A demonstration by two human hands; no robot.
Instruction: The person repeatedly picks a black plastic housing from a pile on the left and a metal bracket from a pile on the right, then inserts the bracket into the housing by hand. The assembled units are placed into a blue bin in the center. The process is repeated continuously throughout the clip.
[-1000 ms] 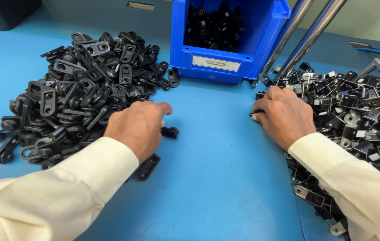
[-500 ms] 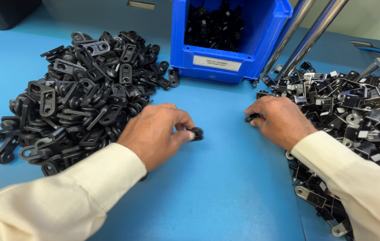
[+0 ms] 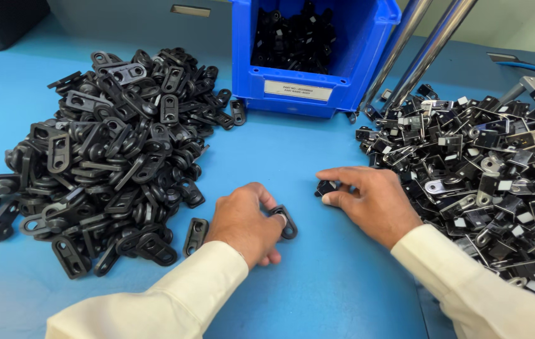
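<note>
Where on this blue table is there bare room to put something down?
Bare blue table shows in front of the left hand and right hand, between the two sleeves. A narrower strip runs from there up to the blue bin. The left pile of black plates and the right pile of black-and-metal parts crowd both sides.

Plate pile (image 3: 104, 157) left, clip pile (image 3: 487, 182) right, bin (image 3: 311, 56) behind.

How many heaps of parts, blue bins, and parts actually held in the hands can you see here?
Heaps of parts: 2, the black plastic heap and the black-and-metal heap
Blue bins: 1, the blue bin
Parts in the hands: 2, a black looped part in the left hand and a small black part at the right hand
Total: 5
</note>
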